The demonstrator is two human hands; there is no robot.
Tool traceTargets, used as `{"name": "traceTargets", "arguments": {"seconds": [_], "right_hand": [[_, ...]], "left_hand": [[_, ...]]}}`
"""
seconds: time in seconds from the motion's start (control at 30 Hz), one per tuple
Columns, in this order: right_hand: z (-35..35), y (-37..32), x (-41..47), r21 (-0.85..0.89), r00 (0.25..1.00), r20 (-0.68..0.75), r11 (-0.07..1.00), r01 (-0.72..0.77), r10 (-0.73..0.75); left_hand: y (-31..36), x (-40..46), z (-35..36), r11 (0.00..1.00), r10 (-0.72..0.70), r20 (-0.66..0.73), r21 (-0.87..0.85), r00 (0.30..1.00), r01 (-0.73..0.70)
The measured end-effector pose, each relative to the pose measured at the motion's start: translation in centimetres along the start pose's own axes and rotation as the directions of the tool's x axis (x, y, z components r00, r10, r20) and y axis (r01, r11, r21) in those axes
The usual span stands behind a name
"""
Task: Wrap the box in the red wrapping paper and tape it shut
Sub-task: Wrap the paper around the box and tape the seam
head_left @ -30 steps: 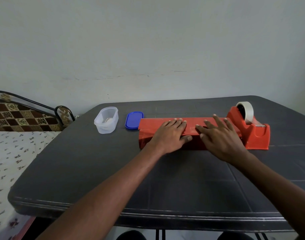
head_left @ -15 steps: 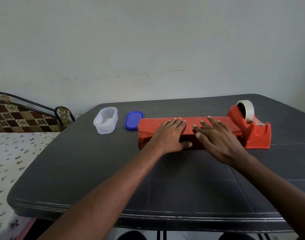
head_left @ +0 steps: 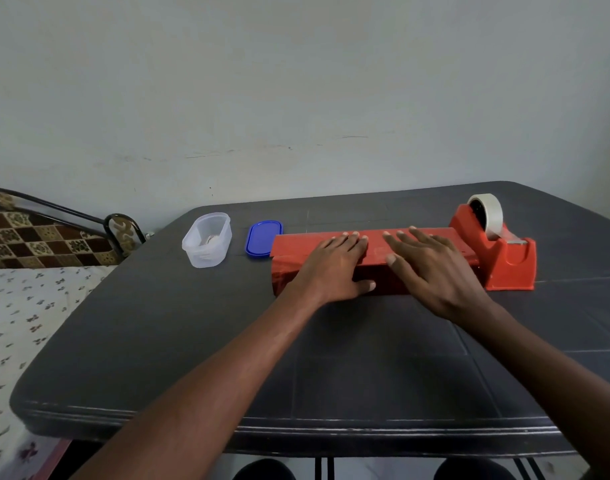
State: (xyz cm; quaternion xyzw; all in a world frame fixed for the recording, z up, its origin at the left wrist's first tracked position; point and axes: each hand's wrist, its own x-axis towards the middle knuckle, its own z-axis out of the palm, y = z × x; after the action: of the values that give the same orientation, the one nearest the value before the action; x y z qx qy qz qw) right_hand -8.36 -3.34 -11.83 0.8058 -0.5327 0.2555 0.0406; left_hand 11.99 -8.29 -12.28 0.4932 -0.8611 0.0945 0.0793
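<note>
Both hands, left hand (head_left: 334,268) and right hand (head_left: 435,268), press flat with straight fingers on the red-wrapped box (head_left: 289,251) lying mid-surface beside the tape dispenser (head_left: 508,258); it looks light, stiff, slick-papered, best gripped at its long edges.

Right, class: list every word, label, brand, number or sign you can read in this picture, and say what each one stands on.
None: no readable text shows anywhere.
Wrapped box: plain red paper, no print.
Tape dispenser: plain red, no brand visible.
Tape roll: blank.
Clear container and blue lid: no labels visible.
Bed cover: patterns only, no lettering.
</note>
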Motion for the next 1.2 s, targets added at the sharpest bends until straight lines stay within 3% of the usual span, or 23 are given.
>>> {"name": "traceTargets", "arguments": {"seconds": [0.1, 0.17, 0.37, 0.47, 0.63, 0.8, 0.9, 1.0, 1.2], "right_hand": [[0.8, 0.4, 0.4, -0.038, 0.994, 0.112, 0.999, 0.008, -0.004], [1.0, 0.9, 0.3, -0.059, 0.993, 0.113, 0.998, -0.015, 0.022], [0.2, 2.0, -0.6, -0.047, 0.994, 0.002, 0.993, -0.108, 0.108], [-1.1, 2.6, -0.4, -0.063, 0.979, -0.183, 0.992, -0.105, 0.092], [-5.9, 5.4, 0.1, -0.085, 0.826, -0.349, 0.863, -0.498, 0.443], [-8.6, 9.8, 1.0, -0.071, 0.696, -0.16, 0.695, -0.715, 0.7], [-9.1, 11.9, 1.3, 0.137, 0.597, 0.084, 0.585, -0.8, 0.798], [-9.3, 13.0, 1.5, 0.397, 0.561, 0.258, 0.443, -0.804, 0.786], [-9.8, 12.7, 2.0, 0.514, 0.528, 0.382, 0.301, -0.803, 0.758]], "left_hand": [[-0.1, 0.0, 0.1, 1.0, 0.007, 0.016, 0.002, 1.0, -0.007], [-0.3, 0.1, 0.1, 1.0, 0.008, 0.035, 0.011, 0.999, -0.009], [-0.5, 0.1, 0.0, 1.0, 0.02, 0.045, 0.012, 0.999, -0.02], [-0.7, 0.2, -0.2, 1.0, 0.023, 0.064, 0.015, 0.998, -0.024], [0.1, 0.7, -1.5, 0.997, -0.009, 0.024, -0.081, 1.0, 0.011], [3.3, 3.6, -3.2, 0.994, 0.021, -0.172, -0.106, 0.985, -0.039], [6.2, 6.7, -3.3, 0.978, 0.084, -0.208, -0.169, 0.975, -0.121], [9.5, 9.9, -2.8, 0.975, 0.139, -0.139, -0.153, 0.98, -0.16], [13.8, 14.2, -2.2, 0.983, 0.148, 0.006, -0.109, 0.989, -0.147]]}}
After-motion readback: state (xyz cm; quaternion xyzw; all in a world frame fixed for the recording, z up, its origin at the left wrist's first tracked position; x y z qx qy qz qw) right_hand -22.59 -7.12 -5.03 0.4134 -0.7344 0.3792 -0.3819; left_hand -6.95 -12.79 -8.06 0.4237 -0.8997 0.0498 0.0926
